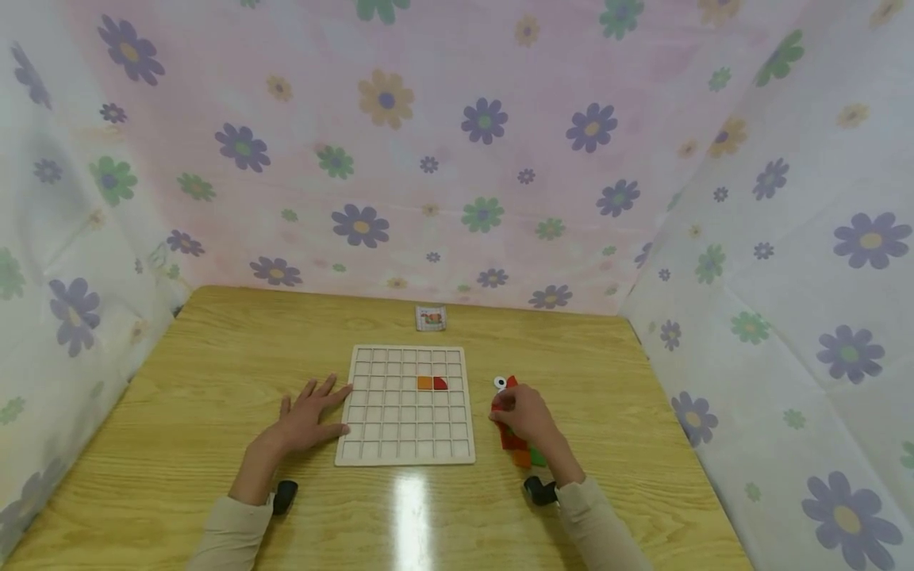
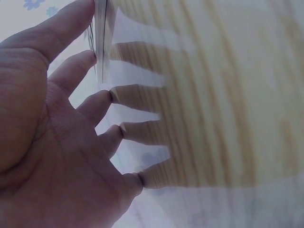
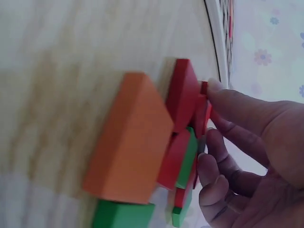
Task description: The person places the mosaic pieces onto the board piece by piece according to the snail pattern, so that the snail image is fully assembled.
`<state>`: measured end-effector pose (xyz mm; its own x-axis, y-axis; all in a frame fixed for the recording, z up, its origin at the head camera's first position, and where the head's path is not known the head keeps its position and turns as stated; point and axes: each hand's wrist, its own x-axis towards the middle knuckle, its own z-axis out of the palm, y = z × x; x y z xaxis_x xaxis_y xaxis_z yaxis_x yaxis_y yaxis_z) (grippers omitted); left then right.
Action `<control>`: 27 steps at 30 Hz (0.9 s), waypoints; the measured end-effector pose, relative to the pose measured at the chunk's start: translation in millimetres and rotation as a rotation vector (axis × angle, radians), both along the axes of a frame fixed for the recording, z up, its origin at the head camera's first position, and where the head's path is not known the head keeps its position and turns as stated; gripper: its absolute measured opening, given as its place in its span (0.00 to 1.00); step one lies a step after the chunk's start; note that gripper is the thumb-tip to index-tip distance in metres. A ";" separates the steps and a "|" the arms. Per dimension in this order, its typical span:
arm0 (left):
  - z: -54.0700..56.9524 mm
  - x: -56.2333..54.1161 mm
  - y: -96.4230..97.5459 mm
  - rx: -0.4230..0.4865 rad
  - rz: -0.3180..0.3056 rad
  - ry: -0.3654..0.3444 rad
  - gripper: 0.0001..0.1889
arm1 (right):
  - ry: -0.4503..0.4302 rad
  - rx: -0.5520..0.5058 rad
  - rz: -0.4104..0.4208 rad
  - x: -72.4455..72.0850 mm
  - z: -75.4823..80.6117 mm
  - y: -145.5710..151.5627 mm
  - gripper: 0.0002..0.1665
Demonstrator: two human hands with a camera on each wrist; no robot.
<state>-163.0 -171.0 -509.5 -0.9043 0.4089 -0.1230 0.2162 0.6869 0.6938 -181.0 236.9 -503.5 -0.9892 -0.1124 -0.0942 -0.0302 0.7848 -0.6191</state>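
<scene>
A pale wooden grid board [image 1: 409, 448] lies on the table, with an orange square block [image 1: 424, 383] and a red rounded block [image 1: 439, 384] side by side in its cells. Spread fingers of my left hand [image 1: 303, 422] touch the board's left edge; the thumb and index finger meet its rim in the left wrist view. To the right of the board, my right hand [image 1: 527, 414] pinches a red block [image 3: 208, 112] between thumb and fingers, over a pile of blocks. The held block's shape is partly hidden. Beside it lie an orange block [image 3: 135, 142] and a green block [image 3: 121, 216].
A round white eye piece [image 1: 500, 382] lies at the pile's far end. Behind the board is a small picture card [image 1: 431, 319]. Flower-printed cloth [image 1: 428, 190] hangs at the back and both sides of the wooden table [image 1: 236, 349].
</scene>
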 end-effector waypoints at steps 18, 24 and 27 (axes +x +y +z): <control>-1.0 -1.3 1.3 -0.025 0.010 0.001 0.39 | -0.013 -0.077 0.037 0.0 -2.7 -0.8 0.08; -3.2 -1.9 0.7 -0.023 0.006 0.003 0.39 | 0.004 -0.092 0.055 0.6 -4.7 0.5 0.08; -3.0 -1.7 0.6 -0.020 0.003 0.004 0.39 | 0.023 -0.126 0.065 1.3 -5.8 0.1 0.06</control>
<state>-164.7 -170.4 -512.5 -0.9059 0.4040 -0.1275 0.2173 0.7015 0.6788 -179.7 237.0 -509.3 -0.9811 -0.1861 -0.0527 -0.0940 0.6969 -0.7110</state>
